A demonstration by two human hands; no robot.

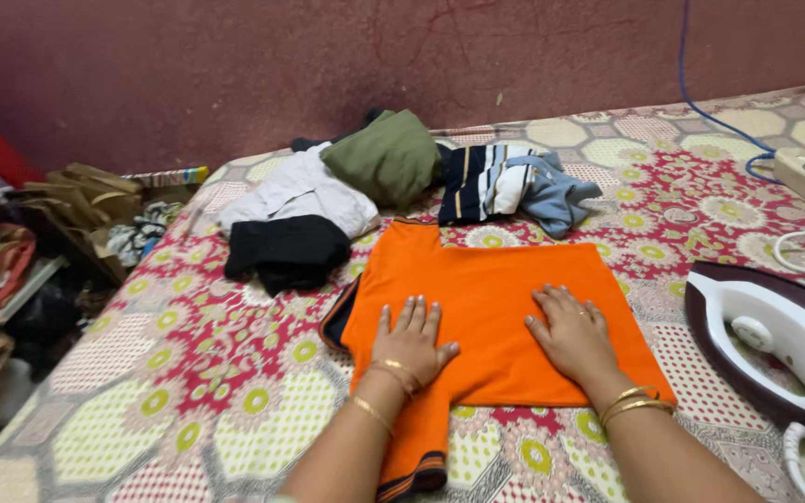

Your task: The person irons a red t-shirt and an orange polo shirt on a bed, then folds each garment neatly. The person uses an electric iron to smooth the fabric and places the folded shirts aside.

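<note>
While flat, left hand (411, 341), right hand (572, 333) press smooth orange shirt (486, 307).

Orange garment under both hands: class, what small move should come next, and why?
Probably slide both palms outward to smooth it. The left hand and right hand lie flat on the orange garment, one sleeve hangs toward the person, and the iron sits apart at the right.
</note>
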